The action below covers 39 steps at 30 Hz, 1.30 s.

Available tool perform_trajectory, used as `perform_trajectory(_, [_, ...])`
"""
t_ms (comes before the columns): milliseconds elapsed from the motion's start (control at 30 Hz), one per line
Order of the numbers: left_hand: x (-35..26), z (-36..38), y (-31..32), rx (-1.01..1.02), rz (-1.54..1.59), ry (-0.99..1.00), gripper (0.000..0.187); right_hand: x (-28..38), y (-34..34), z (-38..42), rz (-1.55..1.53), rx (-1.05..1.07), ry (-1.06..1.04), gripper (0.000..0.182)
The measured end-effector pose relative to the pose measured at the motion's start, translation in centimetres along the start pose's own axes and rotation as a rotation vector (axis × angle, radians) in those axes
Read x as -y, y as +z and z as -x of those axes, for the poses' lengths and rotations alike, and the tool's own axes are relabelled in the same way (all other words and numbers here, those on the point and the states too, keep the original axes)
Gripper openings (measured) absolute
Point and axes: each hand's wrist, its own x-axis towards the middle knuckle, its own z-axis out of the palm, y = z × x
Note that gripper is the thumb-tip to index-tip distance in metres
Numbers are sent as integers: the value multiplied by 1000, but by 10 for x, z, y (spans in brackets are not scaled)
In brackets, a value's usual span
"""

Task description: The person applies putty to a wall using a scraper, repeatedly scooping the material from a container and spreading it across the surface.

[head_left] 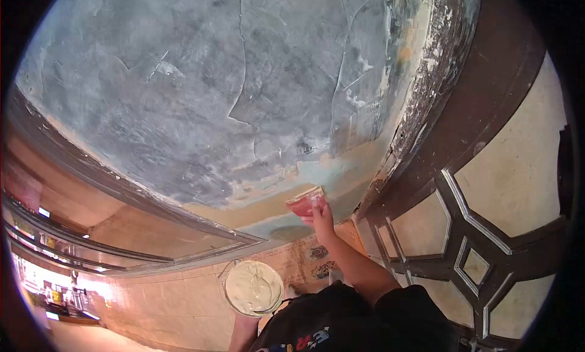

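Observation:
My right hand (322, 220) is closed around a red putty scraper (303, 205), whose edge is against the lower part of the wall (177, 90). Pale paste shows along the scraper's edge. Around it the wall has bare tan and light blue-green patches under the grey, smeared coat. At my waist, a round bucket (281, 302) full of creamy putty (251, 285) is supported by my left hand (245, 324). The bucket hides most of the left hand's fingers.
A dark door with pale panels (420, 227) stands on the right, beside a flaking, paint-spotted frame (420, 90). Dark wooden trim (79, 154) edges the wall at left. Tiled floor (177, 297) lies below, with a dark-marked mat (304, 260) near my feet.

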Motion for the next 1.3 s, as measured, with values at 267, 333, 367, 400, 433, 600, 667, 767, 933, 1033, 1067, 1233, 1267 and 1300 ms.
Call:
perform_trajectory(267, [5, 10, -5, -22, 57, -5, 60, -73, -77, -1, 215, -164, 399, 38])
perform_trajectory(333, [7, 11, -5, -27, 81, -8, 60, -78, -78, 13, 199, -184, 375, 36])
perform_trajectory(367, [8, 13, -6, -28, 93, -9, 60, -80, -78, 17, 267, -82, 296, 35])
perform_trajectory(400, [7, 15, -7, -28, 103, -6, 60, -82, -77, 19, 332, 23, 214, 35])
perform_trajectory(433, [6, 16, -6, -28, 113, -2, 60, -84, -73, 21, 371, 24, 188, 31])
perform_trajectory(600, [6, 5, 3, -38, 166, 19, 60, -73, -50, 11, 884, 144, -326, 27])
perform_trajectory(667, [4, 8, 1, -43, 186, 16, 60, -61, -25, 10, 923, 184, -479, 26])
perform_trajectory(767, [3, 10, -2, -40, 215, 8, 60, -29, 5, -2, 951, 201, -512, 22])
perform_trajectory(933, [-5, 13, -7, -32, 260, -6, 60, -24, -75, -43, 663, -220, -637, 11])
perform_trajectory(1033, [-7, 17, -10, -39, 296, -11, 60, -25, -92, -16, 750, -303, -548, 12])
perform_trajectory(1067, [-7, 18, -12, -41, 305, -16, 60, -31, -93, -13, 804, -281, -534, 13])
perform_trajectory(1233, [1, 14, -30, 89, -998, 378, 82, -44, -10, 27, 886, 174, -573, 17])
perform_trajectory(1267, [0, 13, -27, 95, -1001, 375, 82, -42, 7, 32, 855, 226, -596, 19])
perform_trajectory(1300, [-2, 11, -20, 118, -988, 380, 79, -40, 19, 32, 854, 221, -596, 19])
